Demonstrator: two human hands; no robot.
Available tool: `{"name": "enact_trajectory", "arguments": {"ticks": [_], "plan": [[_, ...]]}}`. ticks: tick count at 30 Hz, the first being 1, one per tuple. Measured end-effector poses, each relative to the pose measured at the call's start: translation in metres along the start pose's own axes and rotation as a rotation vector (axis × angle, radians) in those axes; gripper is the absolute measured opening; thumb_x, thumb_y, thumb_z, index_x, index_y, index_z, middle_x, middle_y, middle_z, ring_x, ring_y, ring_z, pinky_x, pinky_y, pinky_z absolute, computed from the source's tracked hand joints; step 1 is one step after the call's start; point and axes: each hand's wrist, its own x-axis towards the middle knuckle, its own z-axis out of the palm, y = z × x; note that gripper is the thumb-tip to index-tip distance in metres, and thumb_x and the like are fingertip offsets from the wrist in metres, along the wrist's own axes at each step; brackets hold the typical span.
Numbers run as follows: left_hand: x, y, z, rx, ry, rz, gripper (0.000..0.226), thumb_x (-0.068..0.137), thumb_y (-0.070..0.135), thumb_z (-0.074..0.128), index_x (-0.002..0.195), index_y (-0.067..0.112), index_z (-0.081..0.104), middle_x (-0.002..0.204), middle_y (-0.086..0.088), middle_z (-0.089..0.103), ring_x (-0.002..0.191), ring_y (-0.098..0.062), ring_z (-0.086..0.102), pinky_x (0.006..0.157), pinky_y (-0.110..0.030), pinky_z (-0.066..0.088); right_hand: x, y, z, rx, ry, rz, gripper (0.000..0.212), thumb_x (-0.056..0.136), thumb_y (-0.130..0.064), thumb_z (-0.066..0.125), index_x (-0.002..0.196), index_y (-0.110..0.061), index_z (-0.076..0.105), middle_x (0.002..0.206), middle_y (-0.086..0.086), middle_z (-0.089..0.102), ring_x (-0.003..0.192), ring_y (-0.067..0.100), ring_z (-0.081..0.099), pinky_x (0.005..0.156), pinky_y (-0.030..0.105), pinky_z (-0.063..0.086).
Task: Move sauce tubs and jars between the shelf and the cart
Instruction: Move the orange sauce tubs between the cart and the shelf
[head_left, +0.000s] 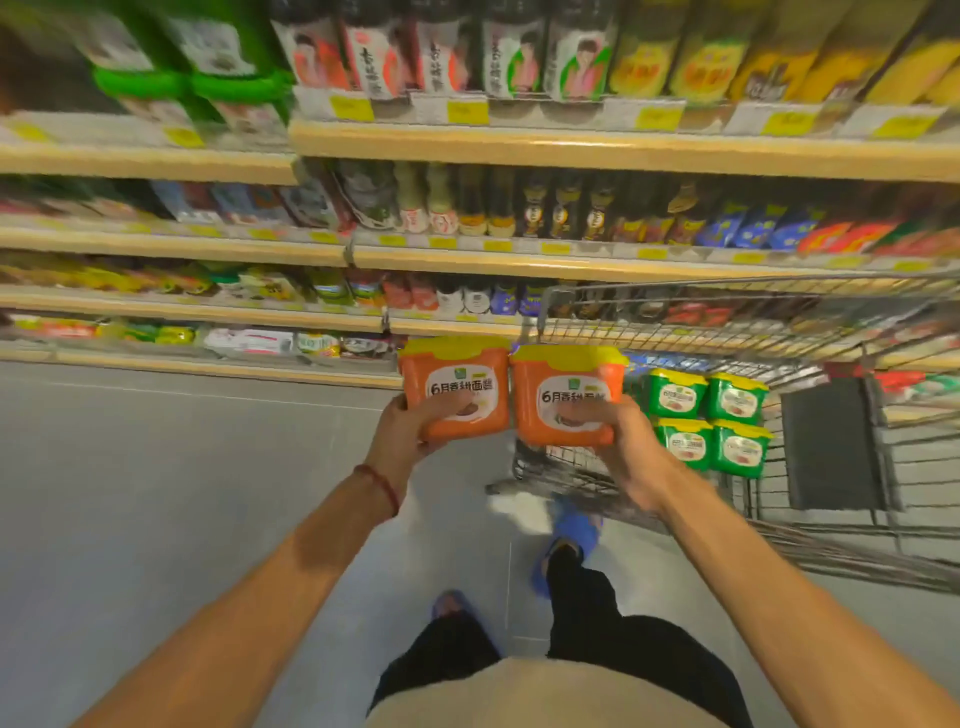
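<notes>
Several wood-edged shelves (571, 148) are filled with rows of bottles (519, 57) and packets (753, 231), and yellow price tags (467, 111) are fixed along their front edges. A wire cart (675, 332) is seen on the grey floor (182, 467) just beside the shelves. Four green tubs (675, 400) with yellow lids are packed in it, two above two.

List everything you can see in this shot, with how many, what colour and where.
left orange tub: one, orange, yellow lid, held before the low shelves
right orange tub: one, same colours, beside it, at the cart's corner
green tubs: four showing, green, yellow lids, two-by-two block in the cart
cart: one, grey wire, right
dark panel: one, black, in the cart
shelves: several tiers, tan edges, blurred bottles and packets
floor: grey
bracelet: one, red, left wrist
shoes: two, blue
left hand: grips left orange tub
right hand: grips right orange tub
</notes>
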Motion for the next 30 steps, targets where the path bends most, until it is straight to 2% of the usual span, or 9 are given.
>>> {"name": "enact_trajectory", "arguments": {"ticks": [2, 4, 7, 10, 15, 18, 22, 26, 30], "plan": [[-0.024, 0.008, -0.031, -0.016, 0.018, 0.046, 0.048, 0.05, 0.033, 0.087, 0.094, 0.021, 0.074, 0.09, 0.002, 0.079, 0.08, -0.008, 0.075, 0.083, -0.032, 0.057, -0.01, -0.002, 0.033, -0.033, -0.054, -0.012, 0.057, 0.055, -0.018, 0.085, 0.111, -0.012, 0.077, 0.112, 0.016, 0.078, 0.1, 0.032, 0.076, 0.085, 0.043, 0.059], [-0.045, 0.017, -0.059, -0.067, 0.055, 0.095, 0.023, 0.074, 0.011, 0.082, 0.094, 0.018, 0.073, 0.085, 0.0, 0.078, 0.072, -0.007, 0.075, 0.067, -0.023, 0.058, -0.017, -0.007, 0.066, -0.073, -0.103, -0.022, 0.055, 0.051, -0.016, 0.085, 0.105, -0.01, 0.077, 0.102, 0.014, 0.079, 0.086, 0.028, 0.076, 0.07, 0.035, 0.06], [-0.074, 0.03, -0.1, -0.128, 0.114, 0.164, 0.018, 0.086, -0.005, 0.067, 0.094, 0.011, 0.071, 0.076, 0.002, 0.078, 0.067, -0.006, 0.074, 0.057, -0.017, 0.056, -0.023, -0.016, 0.114, -0.099, -0.165, -0.057, 0.051, 0.051, -0.01, 0.084, 0.102, -0.01, 0.077, 0.098, 0.012, 0.08, 0.084, 0.026, 0.077, 0.067, 0.031, 0.061], [-0.1, 0.045, -0.142, -0.193, 0.177, 0.242, 0.019, 0.081, -0.004, 0.072, 0.095, 0.008, 0.071, 0.076, 0.001, 0.077, 0.068, -0.007, 0.074, 0.057, -0.017, 0.056, -0.024, -0.026, 0.161, -0.124, -0.216, -0.102, 0.049, 0.052, -0.012, 0.084, 0.101, -0.011, 0.076, 0.095, 0.009, 0.081, 0.083, 0.023, 0.078, 0.07, 0.03, 0.06], [-0.121, 0.069, -0.196, -0.285, 0.249, 0.354, 0.049, 0.046, 0.01, 0.082, 0.094, 0.006, 0.071, 0.077, -0.002, 0.077, 0.067, -0.011, 0.074, 0.057, -0.021, 0.057, -0.011, -0.042, 0.226, -0.159, -0.272, -0.165, 0.064, 0.048, -0.017, 0.09, 0.108, -0.004, 0.073, 0.093, 0.01, 0.081, 0.081, 0.023, 0.078, 0.067, 0.028, 0.061], [-0.119, 0.087, -0.231, -0.318, 0.303, 0.415, 0.061, 0.037, 0.019, 0.086, 0.095, 0.007, 0.072, 0.082, -0.006, 0.078, 0.069, -0.016, 0.075, 0.06, -0.024, 0.059, 0.008, -0.055, 0.267, -0.201, -0.311, -0.195, 0.063, 0.054, -0.013, 0.09, 0.113, -0.003, 0.071, 0.095, 0.011, 0.081, 0.084, 0.026, 0.079, 0.068, 0.03, 0.061], [-0.104, 0.116, -0.275, -0.335, 0.35, 0.471, 0.07, 0.04, 0.024, 0.087, 0.105, 0.005, 0.071, 0.094, -0.012, 0.077, 0.076, -0.023, 0.075, 0.067, -0.029, 0.061, 0.044, -0.069, 0.326, -0.228, -0.333, -0.229, 0.089, 0.046, -0.027, 0.095, 0.127, -0.004, 0.066, 0.106, 0.013, 0.08, 0.094, 0.033, 0.078, 0.075, 0.041, 0.063], [-0.077, 0.153, -0.325, -0.363, 0.377, 0.497, 0.077, 0.043, 0.022, 0.087, 0.115, 0.003, 0.069, 0.101, -0.015, 0.076, 0.083, -0.025, 0.075, 0.072, -0.032, 0.061, 0.091, -0.084, 0.385, -0.232, -0.38, -0.269, 0.087, 0.046, -0.031, 0.094, 0.126, -0.01, 0.068, 0.108, 0.01, 0.08, 0.099, 0.033, 0.078, 0.087, 0.048, 0.062], [-0.044, 0.194, -0.371, -0.412, 0.38, 0.42, 0.051, 0.054, 0.016, 0.08, 0.104, 0.007, 0.076, 0.1, -0.015, 0.076, 0.092, -0.028, 0.07, 0.099, -0.044, 0.056, 0.146, -0.1, 0.441, -0.241, -0.416, -0.271, 0.087, 0.047, -0.027, 0.095, 0.127, -0.007, 0.067, 0.111, 0.013, 0.08, 0.102, 0.035, 0.077, 0.089, 0.05, 0.062]]}}
